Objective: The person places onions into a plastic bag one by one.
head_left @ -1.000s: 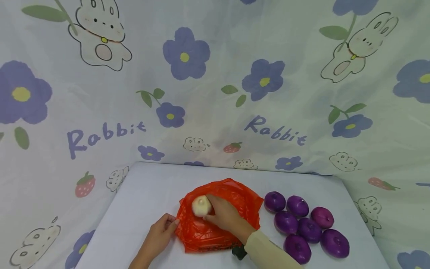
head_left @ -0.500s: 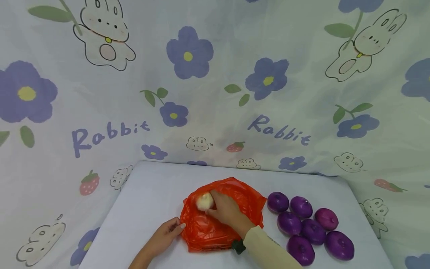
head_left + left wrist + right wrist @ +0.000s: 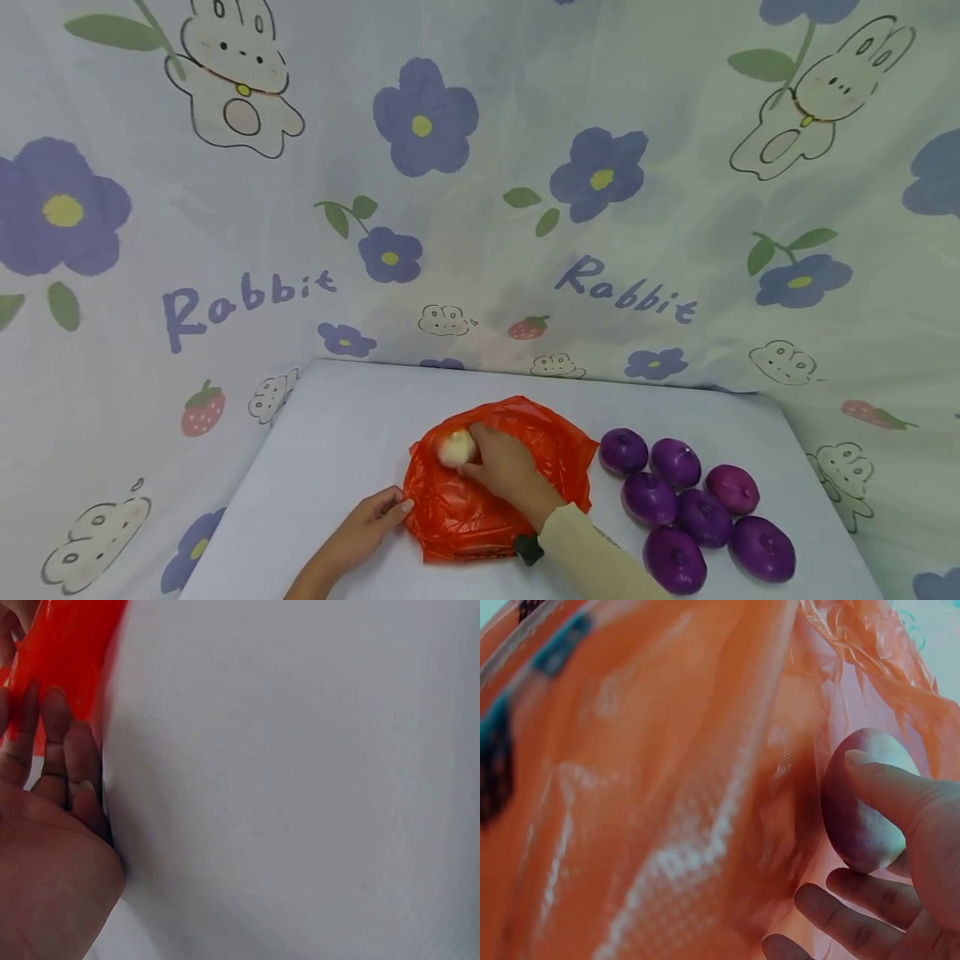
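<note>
A red plastic bag (image 3: 480, 521) lies spread on the white table, its mouth loose. My right hand (image 3: 504, 467) reaches over it, thumb and fingers gripping a pale, round onion-like bulb (image 3: 456, 448) against the bag's inner film. In the right wrist view, my thumb lies across the bulb (image 3: 866, 817), which looks purplish and white there, with orange-tinted film around it. My left hand (image 3: 371, 521) pinches the left edge of the bag between thumb and fingers. From the left wrist, red film (image 3: 71, 652) shows at its fingertips.
To the right of the bag, several purple onion-like bulbs (image 3: 702, 517) sit grouped on the white table (image 3: 345, 417). A small dark object (image 3: 528, 548) shows beside my right sleeve (image 3: 592, 554). A rabbit-and-flower printed curtain (image 3: 480, 208) hangs behind.
My right hand has carried the pale bulb slightly farther back over the bag. The left hand keeps its pinch on the edge. The head view has shifted a little.
</note>
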Available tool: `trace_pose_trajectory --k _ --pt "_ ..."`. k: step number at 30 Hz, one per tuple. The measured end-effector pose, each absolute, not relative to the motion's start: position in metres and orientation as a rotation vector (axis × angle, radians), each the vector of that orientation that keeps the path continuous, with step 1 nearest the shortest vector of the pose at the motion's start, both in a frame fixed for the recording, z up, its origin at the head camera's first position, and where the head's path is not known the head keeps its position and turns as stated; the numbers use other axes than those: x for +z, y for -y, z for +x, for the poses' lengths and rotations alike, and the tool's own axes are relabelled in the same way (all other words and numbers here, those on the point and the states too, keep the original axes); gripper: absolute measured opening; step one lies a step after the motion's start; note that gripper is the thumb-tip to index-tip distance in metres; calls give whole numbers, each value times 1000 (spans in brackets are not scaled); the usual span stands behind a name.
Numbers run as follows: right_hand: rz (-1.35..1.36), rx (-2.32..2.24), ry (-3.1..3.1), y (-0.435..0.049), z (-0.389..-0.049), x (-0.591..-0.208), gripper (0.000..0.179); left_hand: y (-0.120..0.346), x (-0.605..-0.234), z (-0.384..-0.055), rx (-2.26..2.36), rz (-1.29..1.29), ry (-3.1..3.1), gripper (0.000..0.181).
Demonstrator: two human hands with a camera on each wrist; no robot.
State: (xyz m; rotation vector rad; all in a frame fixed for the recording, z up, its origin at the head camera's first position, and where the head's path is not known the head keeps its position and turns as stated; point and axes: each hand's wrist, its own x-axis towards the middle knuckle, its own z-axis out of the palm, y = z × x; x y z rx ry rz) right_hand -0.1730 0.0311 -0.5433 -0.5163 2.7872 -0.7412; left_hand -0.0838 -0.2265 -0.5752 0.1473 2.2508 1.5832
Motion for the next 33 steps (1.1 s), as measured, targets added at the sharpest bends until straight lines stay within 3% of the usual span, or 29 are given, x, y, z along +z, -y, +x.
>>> trace_pose_trajectory --k 33 --pt "-442 -612 -2809 -20 -169 -543 59 225 -576 -82 1580 114 -2277 30"
